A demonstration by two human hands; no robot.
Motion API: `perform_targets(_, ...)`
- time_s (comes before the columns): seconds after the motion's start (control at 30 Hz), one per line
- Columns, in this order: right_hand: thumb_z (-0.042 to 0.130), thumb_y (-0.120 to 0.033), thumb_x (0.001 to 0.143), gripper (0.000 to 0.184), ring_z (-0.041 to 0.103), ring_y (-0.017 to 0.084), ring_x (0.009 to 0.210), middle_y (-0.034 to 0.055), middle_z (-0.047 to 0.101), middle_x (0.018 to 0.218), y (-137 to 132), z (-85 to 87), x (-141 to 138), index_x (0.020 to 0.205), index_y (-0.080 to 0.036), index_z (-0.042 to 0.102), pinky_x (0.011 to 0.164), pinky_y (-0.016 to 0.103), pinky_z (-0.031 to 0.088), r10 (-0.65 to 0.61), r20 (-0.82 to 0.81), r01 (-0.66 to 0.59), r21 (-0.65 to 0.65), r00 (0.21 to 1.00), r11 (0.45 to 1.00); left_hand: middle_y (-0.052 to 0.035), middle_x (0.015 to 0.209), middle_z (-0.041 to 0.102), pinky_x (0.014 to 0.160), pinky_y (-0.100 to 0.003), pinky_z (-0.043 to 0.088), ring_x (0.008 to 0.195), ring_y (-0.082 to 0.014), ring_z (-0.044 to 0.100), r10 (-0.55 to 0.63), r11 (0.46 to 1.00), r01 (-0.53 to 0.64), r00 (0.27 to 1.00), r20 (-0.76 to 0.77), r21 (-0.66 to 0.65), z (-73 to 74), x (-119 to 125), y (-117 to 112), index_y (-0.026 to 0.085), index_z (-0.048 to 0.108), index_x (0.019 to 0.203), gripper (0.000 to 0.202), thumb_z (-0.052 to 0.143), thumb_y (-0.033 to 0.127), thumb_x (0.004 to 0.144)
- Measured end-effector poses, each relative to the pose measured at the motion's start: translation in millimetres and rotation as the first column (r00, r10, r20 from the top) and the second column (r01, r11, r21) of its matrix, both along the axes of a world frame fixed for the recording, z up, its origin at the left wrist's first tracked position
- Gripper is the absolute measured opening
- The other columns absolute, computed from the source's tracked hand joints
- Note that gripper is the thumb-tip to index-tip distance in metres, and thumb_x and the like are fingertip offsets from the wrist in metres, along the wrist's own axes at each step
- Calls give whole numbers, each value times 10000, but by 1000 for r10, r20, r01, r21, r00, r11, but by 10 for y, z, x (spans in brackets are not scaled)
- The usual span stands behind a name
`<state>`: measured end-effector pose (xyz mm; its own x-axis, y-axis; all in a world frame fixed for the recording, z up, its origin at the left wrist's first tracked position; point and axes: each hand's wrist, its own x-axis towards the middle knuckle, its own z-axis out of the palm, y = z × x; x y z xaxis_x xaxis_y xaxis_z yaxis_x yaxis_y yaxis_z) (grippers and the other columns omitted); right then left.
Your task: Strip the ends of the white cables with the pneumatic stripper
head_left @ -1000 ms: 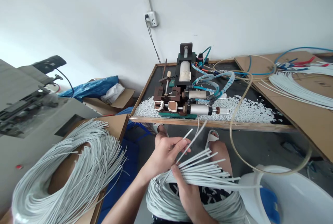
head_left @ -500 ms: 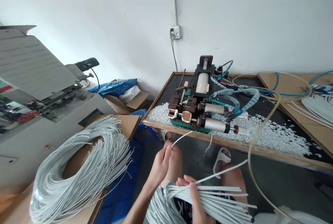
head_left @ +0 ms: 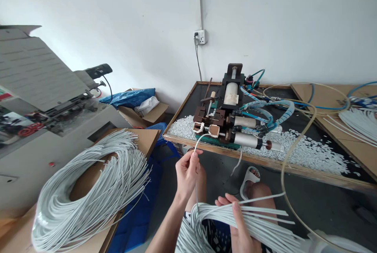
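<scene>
My left hand (head_left: 187, 170) pinches a single white cable (head_left: 198, 142) between thumb and fingers. The cable curves up from it, and its free end is at the front jaws of a pneumatic wire stripper (head_left: 217, 117); whether it lies inside them is hard to see. Across my lap lies a bundle of white cables (head_left: 266, 221). My right hand (head_left: 242, 227) is wrapped round that bundle near its ends, thumb on top. One cable stands a little apart above the others there.
A large coil of white cables (head_left: 118, 182) lies on cardboard at the left, beside a grey machine (head_left: 44, 76). White scraps (head_left: 312, 155) cover parts of the wood-edged table (head_left: 176, 139). A clear hose (head_left: 284, 174) loops down at the right. More cables (head_left: 361, 121) lie far right.
My left hand has moved up and forward, bringing the cable's end to the stripper's jaws. My right hand and the bundle have shifted slightly right.
</scene>
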<state>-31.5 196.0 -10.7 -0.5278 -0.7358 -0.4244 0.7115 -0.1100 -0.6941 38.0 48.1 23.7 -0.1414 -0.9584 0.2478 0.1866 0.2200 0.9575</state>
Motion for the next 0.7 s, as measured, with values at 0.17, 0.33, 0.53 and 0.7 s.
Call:
perform_targets(0.17,862,-641,691,494,792,229,832,29,825,847,60,38,72,903,-203,777,834,329,610,-52,46,52,-5,998,999,52,537,403,489,-218,309,492,-85,348,57,998,-57,998,7,-36,24,-14,83,128,746,925,421,632,531,969)
perform_targets(0.33,847,-698,665,570,788,180,837,16,829,853,-3,74,90,926,-199,763,820,253,580,-52,11,52,31,999,998,43,533,429,502,-226,316,498,-92,378,17,1000,-18,998,69,14,68,-137,-80,131,727,815,438,676,554,915)
perform_targets(0.53,847,-599,746,463,793,223,855,26,827,873,-38,26,14,951,-192,763,859,335,597,-84,2,84,-31,996,996,30,542,502,477,-222,289,461,-85,396,20,997,-27,995,93,76,-141,-283,-345,131,737,797,444,703,568,868)
perform_targets(0.7,810,-634,764,468,790,255,894,47,825,891,-12,-62,-22,949,-207,767,901,377,602,-67,-14,67,-9,998,998,-22,589,627,485,-234,342,458,-110,493,55,993,-73,980,191,90,-233,-323,-368,156,687,645,505,656,588,903)
